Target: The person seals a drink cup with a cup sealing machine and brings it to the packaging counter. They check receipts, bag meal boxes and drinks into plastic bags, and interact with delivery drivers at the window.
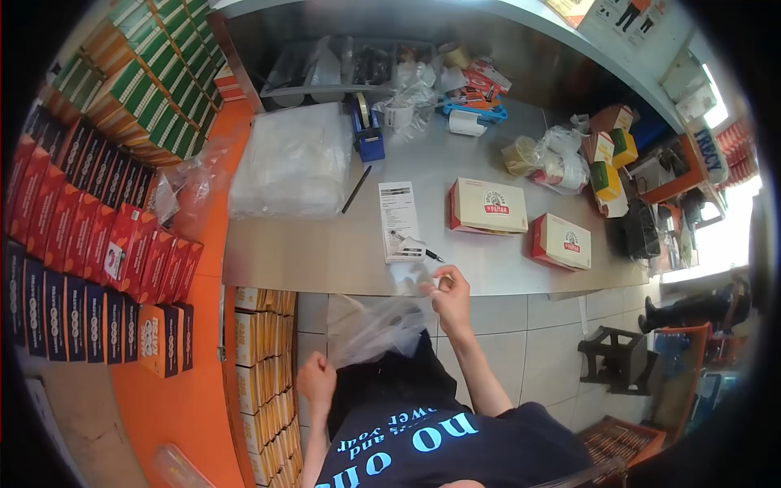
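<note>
The left hand's [316, 378] curled fingers grip one end of a clear plastic bag [370, 329], stretched between both hands' fingers. The right hand's [452, 299] fingers pinch its other end; a cream-topped box [490, 207] lies beyond them, rightward.

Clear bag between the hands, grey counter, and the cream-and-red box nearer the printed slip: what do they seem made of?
Clear bag: probably thin, glossy plastic film; it's see-through and wrinkled.
Grey counter: likely metal, perhaps stainless steel, satin finish; it gives soft, blurred reflections.
Cream-and-red box: probably printed cardboard, given its folded panels.
</note>
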The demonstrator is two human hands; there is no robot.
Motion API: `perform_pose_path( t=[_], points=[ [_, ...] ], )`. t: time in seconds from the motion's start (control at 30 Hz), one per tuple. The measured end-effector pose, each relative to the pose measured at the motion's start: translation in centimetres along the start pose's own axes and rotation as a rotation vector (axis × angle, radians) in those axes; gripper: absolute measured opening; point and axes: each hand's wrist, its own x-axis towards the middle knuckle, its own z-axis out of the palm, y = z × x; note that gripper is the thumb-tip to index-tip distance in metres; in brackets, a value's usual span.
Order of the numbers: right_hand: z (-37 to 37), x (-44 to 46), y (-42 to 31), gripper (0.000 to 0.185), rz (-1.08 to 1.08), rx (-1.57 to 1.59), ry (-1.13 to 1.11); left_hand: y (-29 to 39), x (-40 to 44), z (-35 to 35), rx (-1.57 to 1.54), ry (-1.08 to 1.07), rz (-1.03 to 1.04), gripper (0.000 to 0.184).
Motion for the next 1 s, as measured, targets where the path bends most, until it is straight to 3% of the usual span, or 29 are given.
perform_pose_path(
  t=[0.03, 0.07, 0.1, 0.13, 0.17, 0.23, 0.27, 0.3, 0.33, 0.37, 0.4, 0.43, 0.5, 0.53, 0.57, 0.63, 0.67, 0.73, 0.77, 0.8, 0.87, 0.9, 0.97, 1.0],
  points=[
    [2.1, -0.1, -2.1, 0.008, -0.295, -0.417, 0.018, -0.1, 0.4, -0.6, 0.006, 0.009, -0.057, 0.008],
    [3.5, 0.1, -4.0, 0.008, -0.305, -0.402, 0.001, 0.0, 0.7, -1.2, -0.093, 0.103, 0.092, 0.008],
    [4.6, 0.5, -5.9, 0.008, -0.605, -0.499, -0.207, 2.8, 1.3, -1.7, -0.089, 0.128, 0.086, 0.008],
    [5.1, 0.5, -7.8, 0.008, -0.900, -0.592, -0.418, 7.7, 1.7, -2.5, -0.294, 0.107, 0.181, 0.008],
    [5.3, 0.0, -9.9, 0.008, -0.895, -0.588, -0.441, 11.1, 1.0, -3.1, -0.499, 0.078, 0.268, 0.007],
    [5.2, 0.4, -14.9, 0.014, -1.025, -0.701, -0.537, 14.1, -0.7, -3.2, -0.496, 0.146, 0.187, 0.007],
    [3.7, 1.8, -17.1, 0.020, -1.099, -0.706, -0.461, 15.8, -1.3, -3.4, -0.490, 0.193, 0.121, 0.008],
    [1.9, 2.6, -20.0, 0.019, -1.251, -0.831, -0.478, 17.9, -3.5, -5.4, -0.478, 0.135, 0.196, 0.007],
    [0.3, 2.1, -21.7, 0.012, -1.256, -0.776, -0.550, 20.0, -6.0, -7.1, -0.469, 0.068, 0.258, 0.006],
    [-1.2, 2.0, -23.2, 0.008, -1.261, -0.721, -0.627, 20.7, -8.1, -6.7, -0.431, 0.046, 0.537, 0.006],
    [-3.0, 2.6, -24.8, 0.010, -1.317, -0.768, -0.622, 21.7, -9.6, -6.5, -0.723, -0.233, 0.528, 0.007],
    [-4.4, 3.3, -25.7, 0.018, -1.375, -0.814, -0.607, 23.5, -10.4, -6.2, -0.688, -0.346, 0.389, 0.007],
    [-7.4, 5.4, -24.5, 0.019, -0.966, -0.703, -0.314, 23.5, -11.8, -3.3, -0.589, -0.230, 0.083, 0.019],
    [-8.9, 6.5, -24.0, 0.020, -0.774, -0.605, -0.178, 22.0, -12.7, -1.1, -0.554, -0.356, 0.011, 0.018],
    [-9.6, 6.4, -23.2, 0.007, -0.593, -0.440, -0.281, 21.7, -12.3, 0.6, -0.562, -0.325, 0.003, 0.018],
    [-7.7, 5.2, -21.7, 0.009, -0.367, -0.660, -0.519, 21.7, -12.2, 2.2, 0.003, 0.051, -0.278, 0.027],
    [-6.7, 4.4, -19.8, 0.017, -0.333, -0.654, -0.724, 24.4, -11.5, -0.2, 0.264, 0.305, -0.149, 0.037],
    [-3.5, 1.6, -18.8, 0.024, -0.301, -0.546, -1.224, 28.2, -8.9, -2.5, 0.361, 0.582, 0.129, 0.050],
    [-2.5, 0.8, -18.8, 0.025, -0.226, -0.483, -1.521, 28.2, -8.2, -1.1, 0.195, 0.595, 0.255, 0.054],
    [-1.8, 1.3, -17.8, 0.026, -0.474, -0.677, -1.494, 24.7, -7.8, 1.3, -0.125, 0.495, 0.068, 0.043],
    [0.1, 5.5, -16.1, 0.028, -0.882, -0.931, -1.227, 20.8, -10.0, -0.4, -0.364, 0.659, -0.295, 0.030],
    [0.7, 7.6, -16.2, 0.029, -0.989, -1.012, -1.035, 21.2, -11.8, -3.5, -0.120, 0.619, -0.281, 0.021],
    [1.3, 5.9, -23.0, 0.039, -1.248, -0.762, -0.678, 22.7, -14.2, -6.7, -0.069, 0.885, -0.078, 0.020],
    [-0.2, 5.3, -24.7, 0.033, -1.356, -0.564, -0.590, 22.9, -15.9, -6.4, -0.044, 0.952, -0.071, 0.016]
  ],
)
